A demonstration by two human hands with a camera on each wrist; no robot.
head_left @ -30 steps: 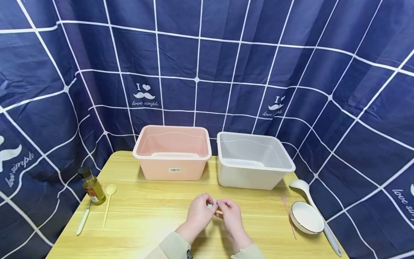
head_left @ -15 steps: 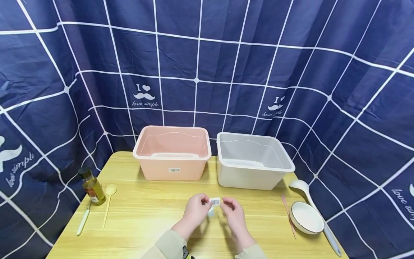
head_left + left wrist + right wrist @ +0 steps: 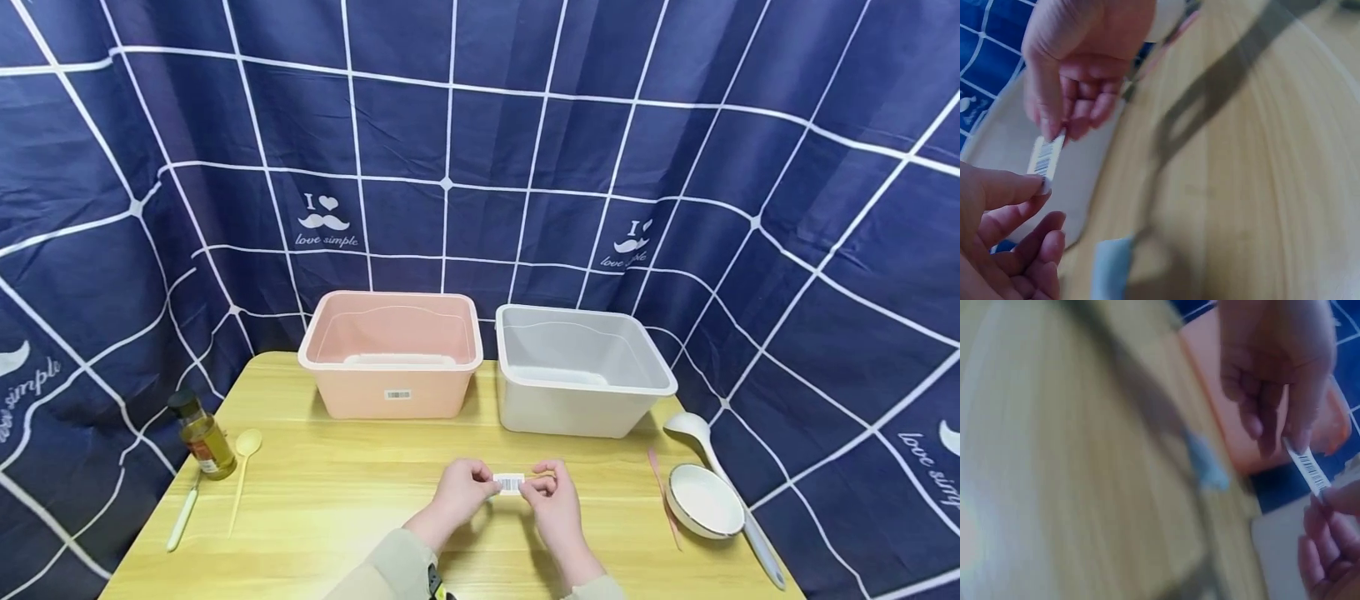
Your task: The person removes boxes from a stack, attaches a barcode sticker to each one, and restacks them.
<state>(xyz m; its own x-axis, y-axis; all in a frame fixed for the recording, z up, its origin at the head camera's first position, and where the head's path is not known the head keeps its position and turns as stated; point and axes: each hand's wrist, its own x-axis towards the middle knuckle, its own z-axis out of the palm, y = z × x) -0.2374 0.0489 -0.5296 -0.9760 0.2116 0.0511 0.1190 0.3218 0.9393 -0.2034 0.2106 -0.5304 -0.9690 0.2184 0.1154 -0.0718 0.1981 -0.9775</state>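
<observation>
A small white barcode sticker (image 3: 509,484) is stretched between my two hands above the table. My left hand (image 3: 459,493) pinches its left end between thumb and index finger. At the other end, my right hand (image 3: 553,504) pinches it the same way. The left wrist view shows the barcode sticker (image 3: 1045,157) with its printed bars facing up, and both thumbs cover its ends. On the wooden table below lies a small light blue piece (image 3: 1112,269), whose kind I cannot tell. The right wrist view shows this light blue piece (image 3: 1207,464) blurred.
Behind the hands stand a pink bin (image 3: 390,392) with a barcode label and a grey bin (image 3: 562,410). At left are an oil bottle (image 3: 204,442), a yellow spoon (image 3: 244,462) and a pale-handled utensil (image 3: 182,518). A ladle (image 3: 761,546), bowl (image 3: 705,502) and thin pink stick (image 3: 663,496) lie right.
One second ago the hands were together. They have since drawn apart, bringing the barcode sticker into view, and moved slightly toward me. The head view has shifted a little to the right.
</observation>
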